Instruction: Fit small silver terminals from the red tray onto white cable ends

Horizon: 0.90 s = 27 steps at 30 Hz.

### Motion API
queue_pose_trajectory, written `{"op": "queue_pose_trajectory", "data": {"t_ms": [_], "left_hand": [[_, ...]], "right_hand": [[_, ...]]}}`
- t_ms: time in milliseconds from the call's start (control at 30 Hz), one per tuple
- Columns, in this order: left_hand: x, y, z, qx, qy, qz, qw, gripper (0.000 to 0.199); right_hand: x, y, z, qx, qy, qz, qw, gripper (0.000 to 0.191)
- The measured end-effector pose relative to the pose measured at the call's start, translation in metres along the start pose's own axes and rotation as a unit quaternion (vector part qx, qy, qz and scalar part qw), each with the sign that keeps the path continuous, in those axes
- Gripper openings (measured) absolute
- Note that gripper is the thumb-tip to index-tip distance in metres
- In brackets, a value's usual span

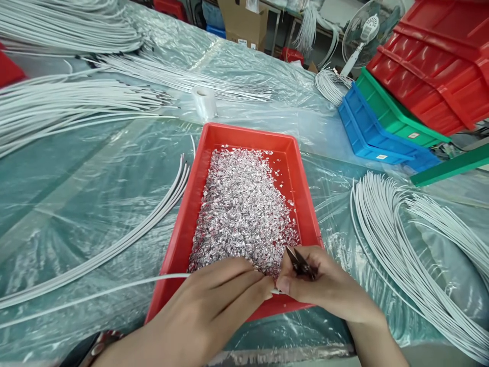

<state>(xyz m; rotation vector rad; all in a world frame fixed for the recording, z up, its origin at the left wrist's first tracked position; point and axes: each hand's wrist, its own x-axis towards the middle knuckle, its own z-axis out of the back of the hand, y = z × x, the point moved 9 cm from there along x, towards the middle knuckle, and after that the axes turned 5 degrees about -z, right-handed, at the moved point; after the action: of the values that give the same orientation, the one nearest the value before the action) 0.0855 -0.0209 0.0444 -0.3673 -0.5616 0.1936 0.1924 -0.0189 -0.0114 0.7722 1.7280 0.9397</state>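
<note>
My left hand (214, 306) is closed around a white cable (153, 279) that runs in from the left edge. The cable's tip pokes out past my left fingertips. My right hand (324, 283) pinches at that tip with thumb and forefinger, while small dark snips (300, 262) are tucked in its palm, blades pointing up and left. Both hands are over the near end of a red tray (251, 133). Inside the tray lies a heap of shiny silver foil scraps (244, 204). My fingers partly hide the cable end and the snips' handles.
Several white cables (160, 204) lie left of the tray, with larger cable bundles (95, 99) behind. Another bundle (397, 244) curves along the right. A roll of clear film (205, 103) stands beyond the tray. Stacked red crates (435, 61) and a fan (369, 30) are at the back right.
</note>
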Motion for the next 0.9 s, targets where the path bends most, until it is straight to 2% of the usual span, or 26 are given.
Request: {"op": "queue_pose_trajectory", "data": {"t_ms": [133, 233, 333, 467, 600, 700, 767, 800, 900], "left_hand": [[-0.001, -0.001, 0.006, 0.003, -0.011, -0.007, 1.0, 0.024], [-0.006, -0.001, 0.005, -0.008, -0.013, -0.004, 1.0, 0.024], [-0.011, 0.001, 0.004, -0.002, -0.027, 0.018, 0.999, 0.029], [-0.014, 0.004, 0.002, -0.021, -0.027, 0.044, 0.998, 0.033], [-0.013, 0.007, 0.004, -0.059, -0.031, 0.072, 0.995, 0.028], [-0.015, 0.02, -0.005, -0.12, -0.004, 0.174, 0.977, 0.02], [-0.015, 0.028, -0.014, -0.185, 0.019, 0.246, 0.951, 0.013], [-0.015, 0.031, -0.018, -0.22, 0.025, 0.271, 0.937, 0.016], [-0.014, 0.038, -0.027, -0.312, 0.029, 0.335, 0.888, 0.029]], "right_hand": [[-0.002, 0.004, -0.001, 0.005, 0.005, 0.01, 1.0, 0.018], [-0.001, 0.005, -0.005, 0.03, 0.036, 0.019, 0.999, 0.016], [-0.001, 0.0, -0.01, 0.057, 0.074, 0.007, 0.996, 0.018], [0.001, -0.005, -0.013, 0.098, 0.069, 0.016, 0.993, 0.019], [0.002, -0.006, -0.015, 0.118, 0.019, 0.047, 0.992, 0.019], [-0.003, 0.002, -0.007, 0.049, -0.082, 0.1, 0.99, 0.015], [-0.012, 0.013, 0.001, -0.035, -0.165, 0.165, 0.972, 0.006], [-0.018, 0.019, 0.002, -0.075, -0.196, 0.201, 0.957, 0.003], [-0.031, 0.032, -0.001, -0.175, -0.249, 0.292, 0.907, 0.019]]}}
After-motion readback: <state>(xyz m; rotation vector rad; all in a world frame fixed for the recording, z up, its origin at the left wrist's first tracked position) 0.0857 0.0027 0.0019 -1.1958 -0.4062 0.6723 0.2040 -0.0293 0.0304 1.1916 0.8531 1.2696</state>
